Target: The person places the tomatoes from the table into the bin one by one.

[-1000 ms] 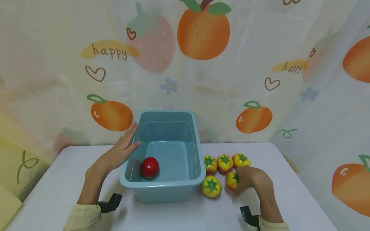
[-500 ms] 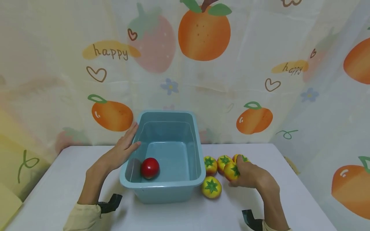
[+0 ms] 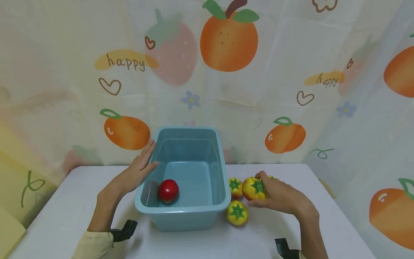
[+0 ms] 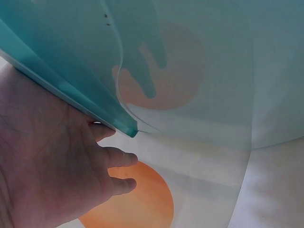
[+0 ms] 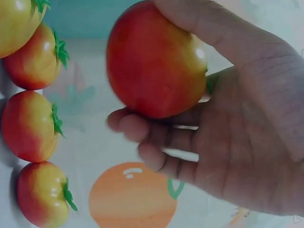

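My right hand point(image 3: 283, 194) holds a red-and-yellow tomato point(image 3: 253, 188) between thumb and fingers, raised just over the table beside the basin. In the right wrist view, this tomato point(image 5: 152, 61) shows its red underside, its green calyx turned toward the palm. My left hand point(image 3: 130, 176) lies along the left side of the blue plastic basin point(image 3: 182, 208), fingers straight and thumb over the rim. A red tomato point(image 3: 168, 191) lies inside the basin at its near left. Two others, a rear tomato point(image 3: 235, 188) and a front tomato point(image 3: 237, 213), stand right of the basin.
In the right wrist view several tomatoes line the left side, among them a middle tomato point(image 5: 31, 126) and a lower tomato point(image 5: 43, 194). My right hand mostly covers one in the head view. A fruit-printed curtain point(image 3: 226, 108) hangs behind the white table point(image 3: 181, 246).
My right hand has lifted one tomato off the table and carried it slightly up and left. The left hand keeps its place on the basin. The head view has tilted slightly up.
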{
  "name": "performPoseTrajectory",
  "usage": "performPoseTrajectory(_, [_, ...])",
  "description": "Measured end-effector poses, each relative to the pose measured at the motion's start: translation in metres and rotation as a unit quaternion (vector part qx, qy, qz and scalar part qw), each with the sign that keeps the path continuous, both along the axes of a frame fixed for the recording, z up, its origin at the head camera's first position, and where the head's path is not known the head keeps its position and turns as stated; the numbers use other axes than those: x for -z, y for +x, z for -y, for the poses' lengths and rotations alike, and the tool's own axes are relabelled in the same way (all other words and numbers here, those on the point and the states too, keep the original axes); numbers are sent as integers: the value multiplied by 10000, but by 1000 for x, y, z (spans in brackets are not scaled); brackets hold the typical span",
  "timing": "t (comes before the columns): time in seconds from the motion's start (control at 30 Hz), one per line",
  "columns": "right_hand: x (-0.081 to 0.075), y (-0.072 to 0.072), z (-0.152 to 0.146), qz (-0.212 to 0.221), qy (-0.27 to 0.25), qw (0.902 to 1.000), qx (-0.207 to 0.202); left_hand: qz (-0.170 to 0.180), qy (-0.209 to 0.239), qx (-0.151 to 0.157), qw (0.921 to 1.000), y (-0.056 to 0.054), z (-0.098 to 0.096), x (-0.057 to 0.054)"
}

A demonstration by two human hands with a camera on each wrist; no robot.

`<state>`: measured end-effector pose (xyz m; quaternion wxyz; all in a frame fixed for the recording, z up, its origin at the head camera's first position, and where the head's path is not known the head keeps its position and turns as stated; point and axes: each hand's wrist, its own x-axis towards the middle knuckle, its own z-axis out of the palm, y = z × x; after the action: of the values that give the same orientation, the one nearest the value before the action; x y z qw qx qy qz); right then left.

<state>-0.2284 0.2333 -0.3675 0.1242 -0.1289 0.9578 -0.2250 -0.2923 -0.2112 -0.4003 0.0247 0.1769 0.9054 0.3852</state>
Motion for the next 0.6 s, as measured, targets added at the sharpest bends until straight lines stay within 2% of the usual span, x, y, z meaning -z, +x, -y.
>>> performPoseTrajectory(0.13, [-1,-2,1,-436,-184,9988,-120,4,-15,17,10000,0,0,1])
performPoseTrajectory(0.33, [1,-4,2,-963,-297,9949,17,-46,-33,14,10000,0,1,1])
performPoseTrajectory(0.6, [2,-6,6,-1320,-499,9897,224,-105,-18,28,9999,1,1,1])
